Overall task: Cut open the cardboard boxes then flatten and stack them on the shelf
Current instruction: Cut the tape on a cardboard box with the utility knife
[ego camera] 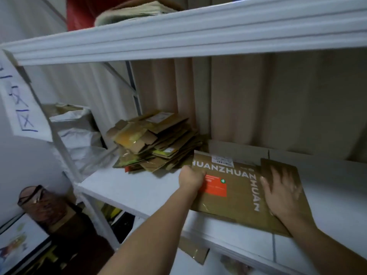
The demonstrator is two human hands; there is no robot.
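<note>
step: stacking | flattened box (236,187) on shelf (129,185), 4 o'clock of the stack (155,143) | left hand (191,178) grips its left edge | right hand (282,192) flat, fingers spread, pressing | tip: keep it flat, slide toward 10 o'clock

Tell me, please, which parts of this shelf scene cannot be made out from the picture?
Head view only:
- Left hand fingertips: curled behind the flattened box edge.
- Box surface beneath the right hand: covered by the palm.
- White label text: too small and blurred.
- Lower layers of the cardboard stack: hidden by upper pieces.
- Items on the top shelf: cut off by the frame.
</note>
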